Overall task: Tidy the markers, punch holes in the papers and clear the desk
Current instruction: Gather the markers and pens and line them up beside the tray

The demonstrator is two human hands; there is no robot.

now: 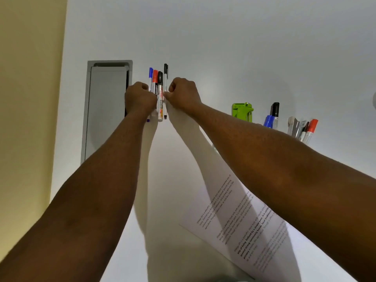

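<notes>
The desk [223, 47] was a smooth, matte white surface. At its far left a grey rectangular cable hatch [106, 110] with rounded corners was set flush into the top.

Four markers [160, 92] lay side by side just right of the hatch, parallel, caps pointing away from the person: one slim with a blue cap, one with a red cap, one thick white barrel with a black cap and printed lettering, and one slim black pen-type at the right.

The left hand [139, 98] was curled into a fist against the left side of the row, touching the blue-capped marker. The right hand [183, 92] was likewise curled at the right side, its fingertips against the slim black marker. Whether either hand actually gripped a marker could not be determined.

Printed white papers [230, 216], at least two overlapping sheets, lay under the right forearm.

A green plastic hole punch [242, 111] stood farther right. Beyond it were two upright markers [271, 117], blue-capped and black-capped, then a cluster of pens [305, 128] including one red-capped marker.
</notes>
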